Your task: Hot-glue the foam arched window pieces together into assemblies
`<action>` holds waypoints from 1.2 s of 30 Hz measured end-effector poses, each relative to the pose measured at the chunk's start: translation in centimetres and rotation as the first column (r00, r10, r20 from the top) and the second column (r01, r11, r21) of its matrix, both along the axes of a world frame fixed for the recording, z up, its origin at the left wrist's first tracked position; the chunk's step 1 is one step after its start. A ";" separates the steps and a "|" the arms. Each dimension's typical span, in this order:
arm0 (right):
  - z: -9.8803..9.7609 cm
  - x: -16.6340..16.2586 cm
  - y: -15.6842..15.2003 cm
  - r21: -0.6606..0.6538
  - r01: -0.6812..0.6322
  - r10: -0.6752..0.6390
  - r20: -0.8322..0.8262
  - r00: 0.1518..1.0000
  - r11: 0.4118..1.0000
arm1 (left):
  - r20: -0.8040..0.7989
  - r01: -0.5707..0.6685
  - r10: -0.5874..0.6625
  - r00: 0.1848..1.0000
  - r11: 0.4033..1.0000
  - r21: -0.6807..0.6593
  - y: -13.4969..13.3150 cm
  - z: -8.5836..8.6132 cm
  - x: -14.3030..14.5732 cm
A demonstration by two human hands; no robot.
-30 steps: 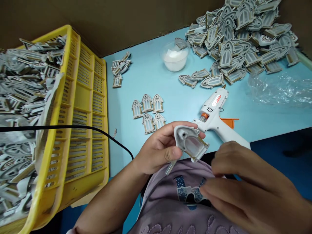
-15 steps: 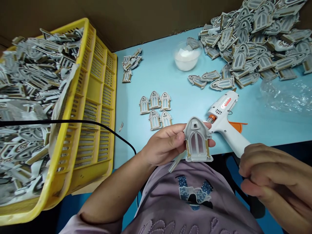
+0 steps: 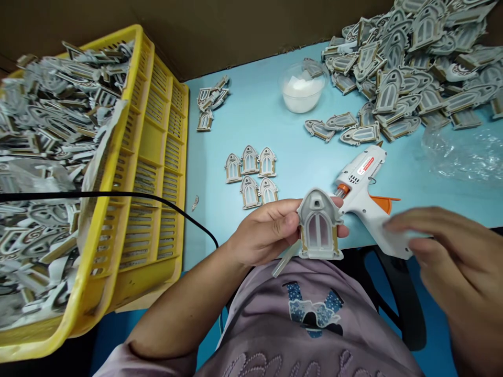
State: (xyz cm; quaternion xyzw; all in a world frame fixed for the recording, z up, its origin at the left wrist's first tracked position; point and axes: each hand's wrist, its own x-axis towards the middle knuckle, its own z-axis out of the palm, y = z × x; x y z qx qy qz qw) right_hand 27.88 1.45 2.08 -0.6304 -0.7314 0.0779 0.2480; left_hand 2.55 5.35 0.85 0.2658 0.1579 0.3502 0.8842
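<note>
My left hand (image 3: 267, 233) is closed around a small arched window piece (image 3: 320, 228), grey-white with tan sides, held upright above the table's front edge. Behind that piece lies a white glue gun (image 3: 363, 173) with an orange trigger, its nozzle pointing to the back. A clear glue stick (image 3: 286, 261) sticks out below my left hand. My right hand (image 3: 451, 256) is beside the glue gun's handle, with thumb and fingers apart and nothing seen between them; it is slightly blurred. Several similar window pieces (image 3: 250, 191) lie in two rows left of centre.
A yellow crate (image 3: 149, 136) heaped with pieces stands at the left, a black cable (image 3: 118, 195) crossing it. At the back are a clear bowl (image 3: 302, 97) of white material and a large pile of window pieces (image 3: 401, 78). Crumpled clear plastic (image 3: 466, 157) lies at the right.
My right hand has moved up a little toward the glue gun's handle, and its fingers have opened from a closed pose. The left hand keeps the window piece in nearly the same place.
</note>
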 end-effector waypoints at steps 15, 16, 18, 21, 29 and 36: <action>-6.4 0.4 2.8 -0.028 -0.079 0.083 0.371 0.925 0.997 | -0.030 -0.018 0.018 0.999 1.000 0.004 -0.3 0.2 -0.3; -6.3 0.5 2.9 -0.011 -0.081 0.079 0.367 0.927 0.997 | -0.042 -0.028 0.028 0.999 1.000 0.000 -0.4 0.1 -0.3; -6.3 0.5 2.9 0.022 -0.078 0.065 0.352 0.934 0.997 | -0.063 -0.046 0.046 0.997 0.999 -0.005 -0.4 0.2 -0.3; -6.4 0.5 2.9 0.060 -0.075 0.051 0.330 0.943 0.995 | -0.079 -0.063 0.062 0.995 0.998 -0.012 -0.4 0.3 -0.4; -6.6 0.7 2.5 0.056 -0.084 0.061 0.323 0.945 0.995 | -0.073 -0.089 0.090 0.993 0.996 0.011 -0.5 0.4 -0.4; -5.5 0.3 1.5 0.108 -0.067 0.034 0.284 0.958 0.992 | -0.121 -0.102 0.106 0.987 0.994 0.037 -0.5 0.4 -0.6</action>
